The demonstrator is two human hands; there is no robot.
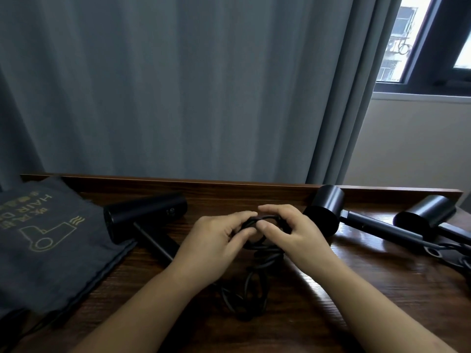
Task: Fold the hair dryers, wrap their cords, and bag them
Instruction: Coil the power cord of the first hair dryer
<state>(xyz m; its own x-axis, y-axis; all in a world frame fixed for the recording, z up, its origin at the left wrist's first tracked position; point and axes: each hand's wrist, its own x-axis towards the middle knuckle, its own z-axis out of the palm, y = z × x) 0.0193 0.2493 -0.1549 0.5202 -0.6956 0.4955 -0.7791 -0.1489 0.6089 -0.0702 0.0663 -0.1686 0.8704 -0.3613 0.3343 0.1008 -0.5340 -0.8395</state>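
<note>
Three black hair dryers lie on the dark wooden table (pixel 331 289). One hair dryer (pixel 145 215) lies left of centre, handle unfolded, pointing toward me. A second dryer (pixel 325 212) and a third dryer (pixel 425 215) lie at the right with handles extended. Mid-table, my left hand (pixel 216 240) and my right hand (pixel 290 230) both pinch a loop of black cord (pixel 257 276); the rest of the cord trails in loose coils toward me. A dark grey cloth bag (pixel 46 245) with a gold dryer print lies flat at the left.
A raised wooden lip (pixel 229 184) runs along the table's far edge, with grey curtains (pixel 178 85) right behind it. More black cord (pixel 453 253) with a strap lies at the right edge. A window (pixel 433 42) is at the upper right.
</note>
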